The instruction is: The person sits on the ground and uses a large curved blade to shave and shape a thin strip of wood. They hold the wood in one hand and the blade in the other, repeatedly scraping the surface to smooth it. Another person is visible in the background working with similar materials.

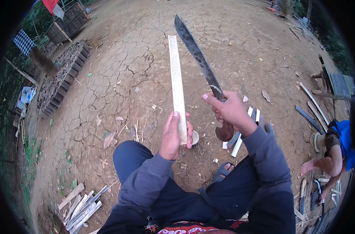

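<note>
My left hand [173, 134] is closed round the lower end of a pale split bamboo strip [177, 78], which points away from me, nearly upright in view. In my right hand [232, 111] is a machete [199, 56] with a dark, mottled blade and a curved brown wooden handle [224, 132]. Its blade slants up and to the left, and its tip stands close to the far end of the strip, apart from it. Below the strip's near end, a round pale piece [195, 137] shows partly behind my left fingers.
Split strips [240, 142] lie on the ground beside my right knee; a pile of strips [83, 210] lies at lower left. A person in blue [341, 144] sits at right, a hand near a blade. Cracked earth [134, 62] spreads ahead, with a bordered bed [64, 84] at left.
</note>
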Action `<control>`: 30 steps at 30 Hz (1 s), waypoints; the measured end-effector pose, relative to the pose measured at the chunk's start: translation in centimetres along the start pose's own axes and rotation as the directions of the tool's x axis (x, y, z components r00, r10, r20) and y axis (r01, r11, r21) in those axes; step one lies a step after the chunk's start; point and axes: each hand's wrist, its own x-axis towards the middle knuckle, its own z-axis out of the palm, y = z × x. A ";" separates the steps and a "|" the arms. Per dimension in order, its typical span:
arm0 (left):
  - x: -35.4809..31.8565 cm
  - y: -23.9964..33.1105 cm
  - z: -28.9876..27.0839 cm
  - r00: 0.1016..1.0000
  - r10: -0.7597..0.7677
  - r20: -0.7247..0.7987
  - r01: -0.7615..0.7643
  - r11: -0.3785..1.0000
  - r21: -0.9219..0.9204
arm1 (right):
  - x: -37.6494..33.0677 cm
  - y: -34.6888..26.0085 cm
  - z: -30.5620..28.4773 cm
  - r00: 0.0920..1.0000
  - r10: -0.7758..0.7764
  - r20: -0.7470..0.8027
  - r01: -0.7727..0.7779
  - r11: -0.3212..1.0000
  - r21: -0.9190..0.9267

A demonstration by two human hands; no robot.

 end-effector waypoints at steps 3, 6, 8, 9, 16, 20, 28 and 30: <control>0.2 -0.1 -0.2 1.000 0.012 0.011 -0.012 1.000 0.004 | -0.9 0.6 0.5 0.994 -0.063 0.091 0.062 0.998 0.005; 0.4 -0.2 -0.1 0.999 0.018 0.033 -0.018 1.000 -0.004 | -2.0 0.9 0.8 0.990 -0.088 0.108 0.086 0.996 0.023; 0.6 -0.3 0.1 0.999 0.034 0.040 -0.034 0.999 -0.021 | -2.5 1.5 1.4 0.994 -0.060 0.092 0.059 0.998 0.015; 0.7 -0.4 0.0 0.999 0.045 0.029 -0.045 0.999 -0.012 | -2.7 1.7 1.6 0.995 -0.046 0.086 0.046 0.999 0.010; 1.4 -1.1 -0.3 0.993 0.116 -0.032 -0.115 0.993 0.034 | -2.9 3.0 1.5 0.990 -0.023 0.142 0.049 0.983 -0.178; 1.5 -1.1 -1.0 0.998 0.065 0.002 -0.065 0.995 0.074 | -2.4 3.3 1.2 0.995 -0.020 0.102 0.029 0.996 -0.090; 1.4 1.6 -2.3 0.822 0.531 0.205 -0.229 -0.020 0.973 | -0.9 0.6 -6.4 0.982 -0.181 -0.054 0.124 0.834 -0.537; 1.9 1.0 -3.0 0.827 0.472 0.305 -0.230 -0.211 0.950 | -1.3 -0.2 -8.2 0.986 -0.169 -0.002 0.130 0.762 -0.635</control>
